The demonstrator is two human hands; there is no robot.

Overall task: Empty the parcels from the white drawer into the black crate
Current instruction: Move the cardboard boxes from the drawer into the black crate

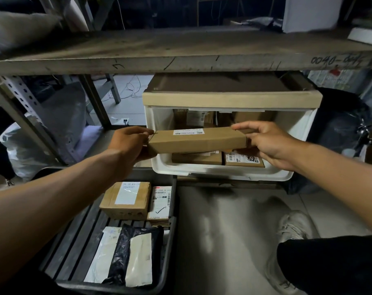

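A: What are the hands doing?

B: The left hand grips the left end of a long box at mid-frame, thumb on top, fingers wrapped under. The right hand holds the right end, thumb along the top edge, fingers curled beneath.

A: Where is the box?

B: It lies level between the hands, label up, above the open white drawer, its left end reaching past the drawer's left wall.

A: What remains in the drawer?

B: Two flat brown parcels lie at the front, under the box, and more cardboard stands at the back, too dim to count.

A: And the crate?

B: The black crate sits at lower left of the frame, below the drawer. At its far end lie a brown carton and, touching its right side, a slim labelled packet. Nearer lie a white mailer, a black mailer and a cream mailer, side by side and overlapping.

A: Anything around it?

B: A grey shelf spans the top of the frame. A white shoe shows at lower right.
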